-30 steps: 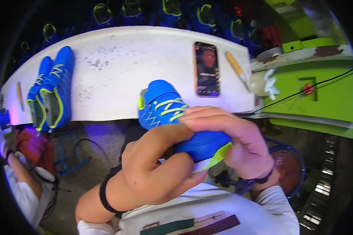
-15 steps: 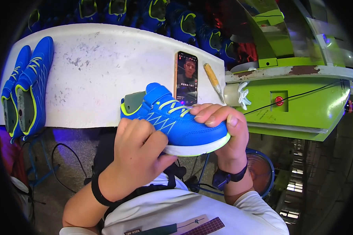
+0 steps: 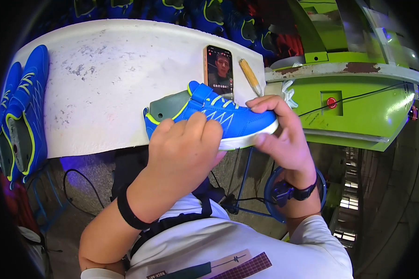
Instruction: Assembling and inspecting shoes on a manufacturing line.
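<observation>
Locate the blue sports shoe with lime laces and white sole (image 3: 230, 114) between your two hands, at the near edge of the white, scuffed tabletop (image 3: 97, 93). Its long axis runs nearly crosswise: toe at 3 o'clock, heel at 9 o'clock, with the grey-green shoe form (image 3: 172, 106) filling the opening. Both hands touch the shoe: your left hand (image 3: 186, 144) is nearer the heel, your right hand (image 3: 286, 132) nearer the toe. From the left hand, the shoe lies at 1 o'clock; from the right, at 10 o'clock.

Left hand: grasping the near side, knuckles up, fingers folded; fingertips are hidden. Right hand: grasping the toe, fingers over the top, thumb against the sole edge, wrist below at 5 o'clock.
</observation>
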Motion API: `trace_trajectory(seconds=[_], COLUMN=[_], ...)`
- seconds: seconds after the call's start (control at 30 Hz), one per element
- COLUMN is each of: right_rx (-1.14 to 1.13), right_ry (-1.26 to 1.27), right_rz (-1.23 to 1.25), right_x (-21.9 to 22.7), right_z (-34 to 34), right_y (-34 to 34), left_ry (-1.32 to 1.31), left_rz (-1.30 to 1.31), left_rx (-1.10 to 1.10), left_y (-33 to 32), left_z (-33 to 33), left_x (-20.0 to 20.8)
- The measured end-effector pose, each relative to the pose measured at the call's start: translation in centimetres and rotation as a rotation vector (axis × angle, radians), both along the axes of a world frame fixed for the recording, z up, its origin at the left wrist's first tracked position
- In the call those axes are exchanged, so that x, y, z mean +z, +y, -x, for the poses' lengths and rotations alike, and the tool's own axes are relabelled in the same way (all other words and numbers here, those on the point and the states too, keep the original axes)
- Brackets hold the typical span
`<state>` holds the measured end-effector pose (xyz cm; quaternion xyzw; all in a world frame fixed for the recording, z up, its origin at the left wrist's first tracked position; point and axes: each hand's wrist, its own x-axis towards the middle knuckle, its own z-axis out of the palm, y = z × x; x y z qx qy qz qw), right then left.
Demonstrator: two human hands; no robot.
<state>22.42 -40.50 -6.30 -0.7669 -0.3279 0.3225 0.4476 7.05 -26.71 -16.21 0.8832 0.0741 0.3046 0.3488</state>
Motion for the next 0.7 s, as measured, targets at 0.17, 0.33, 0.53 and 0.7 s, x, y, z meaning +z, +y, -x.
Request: trace_trajectory(seconds=[0.17, 0.33, 0.53, 0.7], right_rx=[0.020, 0.107, 0.396, 0.379], right_ry=[-0.447, -0.152, 0.668, -0.341], right_rz=[0.182, -0.166, -1.001, -0.501], right_x=[-1.5, -0.1, -0.8, -6.1], right_z=[1.0, 0.3, 6.1, 8.9], right_y=[0.8, 0.9, 6.8, 5.0], left_ry=[0.092, 0.205, -0.256, -0.119], left_rz=[-0.078, 0.039, -0.061, 0.474], left_rx=[0.089, 0.011, -0.051, 0.018], left_y=[-0.4, 1.9, 3.8, 3.0], left_z=[-0.2, 1.6, 6.5, 12.6], left_x=[0.3, 2.1, 6.6, 6.5])
